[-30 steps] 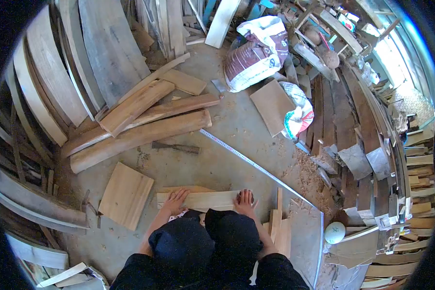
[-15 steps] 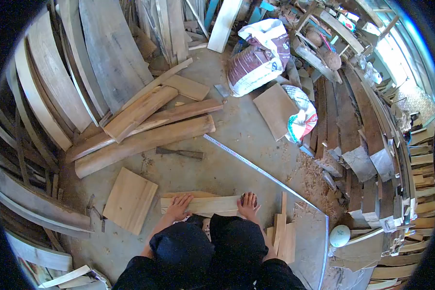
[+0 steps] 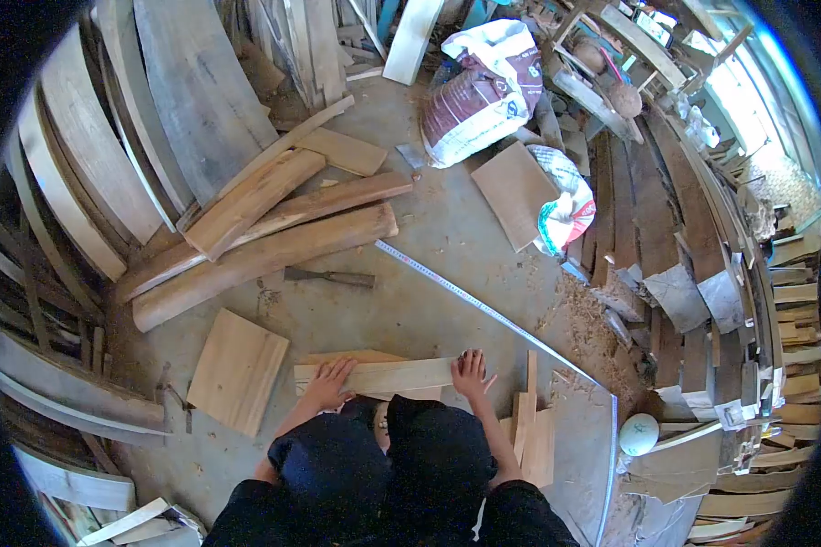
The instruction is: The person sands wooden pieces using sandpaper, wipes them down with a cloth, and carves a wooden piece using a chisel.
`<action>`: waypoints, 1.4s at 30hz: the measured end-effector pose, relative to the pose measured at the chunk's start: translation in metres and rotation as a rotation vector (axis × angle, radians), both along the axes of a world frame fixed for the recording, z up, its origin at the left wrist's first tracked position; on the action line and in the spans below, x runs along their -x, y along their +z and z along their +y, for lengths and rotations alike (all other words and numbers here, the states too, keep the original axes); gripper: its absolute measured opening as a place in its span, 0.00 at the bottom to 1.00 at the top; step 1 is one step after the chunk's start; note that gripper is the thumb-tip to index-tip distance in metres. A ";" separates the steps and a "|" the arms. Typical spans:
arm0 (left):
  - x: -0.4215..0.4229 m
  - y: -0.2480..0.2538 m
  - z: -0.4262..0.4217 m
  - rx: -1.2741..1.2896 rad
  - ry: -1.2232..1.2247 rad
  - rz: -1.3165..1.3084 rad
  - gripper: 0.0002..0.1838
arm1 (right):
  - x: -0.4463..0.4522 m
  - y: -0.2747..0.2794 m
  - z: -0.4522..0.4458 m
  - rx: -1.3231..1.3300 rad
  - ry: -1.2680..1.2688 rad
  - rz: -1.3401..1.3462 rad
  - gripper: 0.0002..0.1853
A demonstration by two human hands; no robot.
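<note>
A pale wooden board (image 3: 397, 375) lies crosswise on the floor just in front of the knees, with another light piece (image 3: 356, 356) along its far edge. On the board's left part rests my left hand (image 3: 329, 381), fingers spread and flat. My right hand (image 3: 471, 372) touches the board's right end, its fingers pointing away and the thumb apart; a small dark thing shows at its fingertips, too small to make out.
A square wooden panel (image 3: 238, 371) lies at the left. Beyond are a chisel-like tool (image 3: 329, 277), long timbers (image 3: 274, 260) and a bent measuring tape (image 3: 483, 310). Sacks (image 3: 488, 96) stand at the back. Wood pieces (image 3: 538, 438) and a pale round object (image 3: 639, 434) lie at the right.
My right hand has moved slightly to the right at the board's end, its thumb more spread. The left hand stays on the board. The view has shifted slightly.
</note>
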State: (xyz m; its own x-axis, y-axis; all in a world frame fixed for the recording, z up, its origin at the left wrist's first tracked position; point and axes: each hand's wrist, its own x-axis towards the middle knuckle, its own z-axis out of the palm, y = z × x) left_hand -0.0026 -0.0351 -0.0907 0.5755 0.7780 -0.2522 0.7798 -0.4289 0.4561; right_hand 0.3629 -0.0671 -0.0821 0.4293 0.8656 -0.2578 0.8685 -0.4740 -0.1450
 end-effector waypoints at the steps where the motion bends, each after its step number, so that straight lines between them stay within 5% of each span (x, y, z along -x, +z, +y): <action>1: 0.000 0.000 -0.001 0.010 -0.001 0.006 0.44 | 0.004 -0.003 -0.002 -0.032 0.023 -0.031 0.35; 5: 0.000 -0.001 -0.002 -0.022 -0.002 -0.006 0.44 | 0.073 -0.023 -0.020 -0.393 0.283 -0.086 0.34; 8: 0.000 -0.004 -0.002 -0.025 -0.006 -0.009 0.44 | 0.104 -0.039 -0.024 -0.603 0.628 -0.724 0.33; 9: 0.001 -0.005 -0.003 -0.020 -0.008 -0.024 0.44 | 0.099 -0.040 -0.025 -0.640 0.627 -0.596 0.31; 12: 0.001 -0.001 -0.002 -0.010 -0.001 -0.019 0.43 | 0.058 -0.005 -0.013 0.053 0.425 -0.205 0.33; 17: 0.000 -0.004 -0.003 -0.045 0.010 0.002 0.43 | 0.015 -0.009 0.000 0.028 -0.024 -0.117 0.40; 20: -0.001 0.000 -0.003 -0.038 0.008 0.012 0.44 | 0.052 -0.049 -0.016 -0.441 0.266 -0.184 0.40; 22: -0.001 -0.011 -0.002 -0.063 0.012 -0.009 0.44 | 0.093 -0.061 -0.018 -0.273 0.439 -0.147 0.39; 25: -0.002 -0.002 0.000 0.028 0.008 0.014 0.44 | 0.145 -0.020 -0.034 -0.431 0.571 -0.010 0.34; 28: -0.001 0.001 -0.002 -0.032 0.005 -0.030 0.44 | 0.088 -0.047 -0.024 -0.313 0.698 -0.316 0.32; 29: -0.001 0.002 -0.001 -0.024 0.000 -0.030 0.44 | 0.054 -0.052 -0.018 -0.331 0.603 -0.085 0.31; 31: 0.001 0.002 -0.001 -0.007 -0.006 -0.030 0.43 | -0.008 -0.053 -0.010 -0.190 0.345 -0.059 0.31; 33: 0.001 0.001 0.000 -0.013 -0.007 -0.026 0.43 | -0.015 0.014 -0.013 0.056 0.055 -0.020 0.35; 36: 0.000 -0.002 0.000 -0.035 -0.009 -0.022 0.43 | -0.008 -0.021 -0.015 -0.062 0.068 -0.056 0.39; 38: -0.001 -0.002 -0.002 -0.041 -0.008 -0.019 0.43 | 0.021 -0.047 -0.022 -0.270 0.316 -0.100 0.40; 40: 0.001 -0.003 -0.002 -0.037 -0.005 -0.014 0.43 | 0.081 -0.010 -0.016 0.082 0.531 -0.291 0.33; 42: -0.002 -0.007 -0.001 -0.009 -0.011 -0.017 0.43 | 0.117 -0.069 -0.024 -0.355 0.679 -0.415 0.37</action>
